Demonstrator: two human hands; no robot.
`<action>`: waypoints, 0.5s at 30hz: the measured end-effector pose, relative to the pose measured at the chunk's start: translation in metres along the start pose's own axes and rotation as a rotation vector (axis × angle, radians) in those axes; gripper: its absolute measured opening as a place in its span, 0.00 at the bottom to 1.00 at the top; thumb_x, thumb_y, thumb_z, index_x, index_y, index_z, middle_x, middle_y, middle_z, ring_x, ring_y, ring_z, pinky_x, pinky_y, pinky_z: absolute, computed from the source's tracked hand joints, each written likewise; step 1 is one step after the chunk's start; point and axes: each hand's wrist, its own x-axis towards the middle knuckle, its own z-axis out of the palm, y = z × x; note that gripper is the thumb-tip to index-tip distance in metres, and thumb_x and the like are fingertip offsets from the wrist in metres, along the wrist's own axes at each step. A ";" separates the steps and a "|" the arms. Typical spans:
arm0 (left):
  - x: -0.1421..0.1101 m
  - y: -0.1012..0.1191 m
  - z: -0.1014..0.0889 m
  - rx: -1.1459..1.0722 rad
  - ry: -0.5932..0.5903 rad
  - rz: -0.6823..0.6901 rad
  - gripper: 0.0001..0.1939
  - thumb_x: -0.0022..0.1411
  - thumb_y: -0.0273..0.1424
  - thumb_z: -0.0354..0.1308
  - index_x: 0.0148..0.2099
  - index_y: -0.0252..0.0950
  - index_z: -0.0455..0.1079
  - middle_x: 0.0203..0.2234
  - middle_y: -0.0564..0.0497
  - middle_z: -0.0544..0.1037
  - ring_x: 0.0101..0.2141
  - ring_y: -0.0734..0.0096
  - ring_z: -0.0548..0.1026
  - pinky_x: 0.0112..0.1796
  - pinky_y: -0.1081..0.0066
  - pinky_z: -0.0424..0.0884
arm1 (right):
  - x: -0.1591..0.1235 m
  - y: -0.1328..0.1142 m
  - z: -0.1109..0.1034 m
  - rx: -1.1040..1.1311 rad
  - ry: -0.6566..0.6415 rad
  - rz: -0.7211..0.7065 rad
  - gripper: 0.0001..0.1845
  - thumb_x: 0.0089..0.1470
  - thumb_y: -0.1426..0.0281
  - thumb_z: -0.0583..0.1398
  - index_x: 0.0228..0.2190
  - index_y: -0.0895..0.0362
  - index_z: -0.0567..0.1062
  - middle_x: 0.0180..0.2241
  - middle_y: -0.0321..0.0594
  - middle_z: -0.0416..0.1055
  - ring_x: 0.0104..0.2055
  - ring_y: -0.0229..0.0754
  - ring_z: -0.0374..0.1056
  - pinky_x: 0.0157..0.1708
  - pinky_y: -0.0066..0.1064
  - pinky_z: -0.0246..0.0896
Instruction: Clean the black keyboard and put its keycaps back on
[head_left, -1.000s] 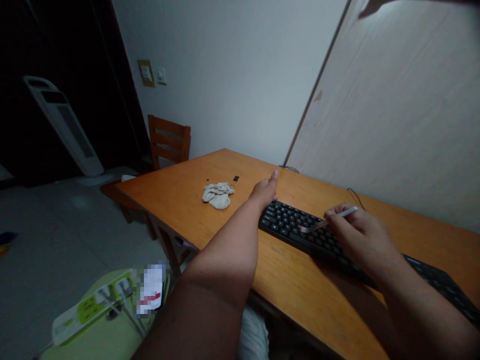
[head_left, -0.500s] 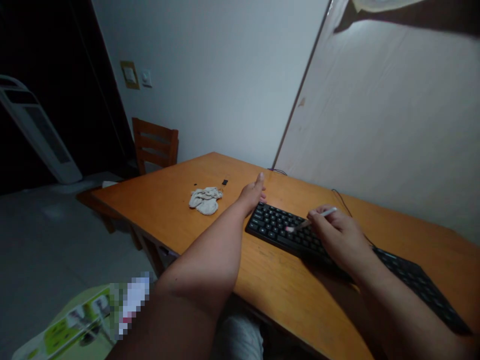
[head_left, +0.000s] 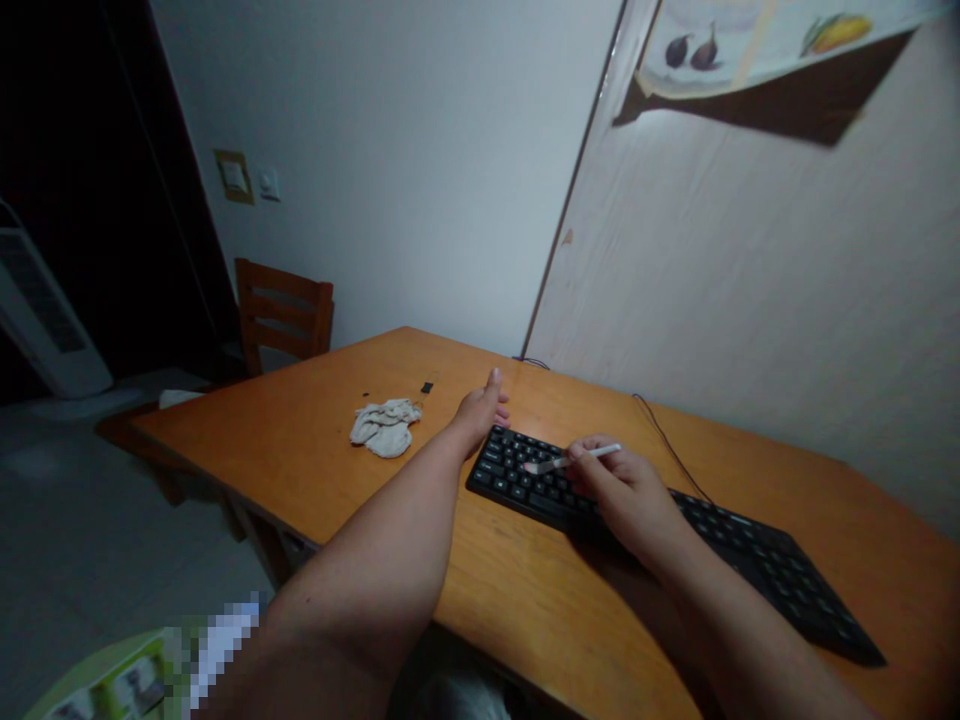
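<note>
the black keyboard (head_left: pixel 525 480) lies on the wooden table (head_left: pixel 517 580), from the centre of the frame to the lower right. its long axis goes slantwise, the left end higher in the frame and the right end lower, near the right forearm. the right hand (head_left: pixel 607 475) covers a part of its middle.

this right hand holds a thin brush (head_left: pixel 559 463) in a narrow pinch, thumb against the fingers. the brush has a pale handle, which points to the right and a little up, and its pinkish tip points to the left, at the keys of the left part. if the tip presses on the keys, i cannot tell.

the left hand (head_left: pixel 480 410) is at the upper left corner of the keyboard, with the thumb raised and the fingers stretched, not closed around a thing. if it touches the keyboard, i cannot tell.

between the keyboard and the front edge of the table there is a strip of wood, partly in shadow. behind the keyboard, a wider band of wood reaches to the wall (head_left: pixel 735 280), and a thin dark cable (head_left: pixel 667 440) crosses it. left of the left hand lies a crumpled pale cloth (head_left: pixel 386 428), well apart from the keyboard, with a small black piece (head_left: pixel 427 387) near it.
</note>
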 end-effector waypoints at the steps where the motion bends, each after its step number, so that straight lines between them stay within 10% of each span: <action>1: 0.000 0.000 0.000 0.000 -0.002 -0.002 0.47 0.58 0.68 0.34 0.46 0.29 0.71 0.31 0.40 0.78 0.28 0.64 0.77 0.31 0.67 0.71 | 0.001 0.003 -0.004 -0.081 0.042 0.007 0.19 0.61 0.52 0.55 0.30 0.54 0.72 0.24 0.37 0.69 0.28 0.43 0.65 0.30 0.32 0.57; 6: -0.006 0.006 0.001 -0.017 -0.004 -0.019 0.47 0.59 0.67 0.33 0.46 0.28 0.71 0.33 0.38 0.78 0.29 0.64 0.77 0.31 0.68 0.72 | 0.005 0.010 -0.021 -0.279 0.284 -0.034 0.20 0.62 0.53 0.54 0.27 0.54 0.72 0.23 0.37 0.68 0.27 0.43 0.64 0.29 0.33 0.53; 15: -0.012 0.016 -0.004 -0.152 -0.045 -0.095 0.48 0.59 0.67 0.32 0.49 0.28 0.71 0.38 0.35 0.79 0.34 0.61 0.79 0.33 0.69 0.73 | 0.015 0.001 0.008 0.060 0.075 -0.089 0.19 0.60 0.53 0.58 0.34 0.55 0.74 0.26 0.37 0.70 0.29 0.42 0.64 0.31 0.31 0.58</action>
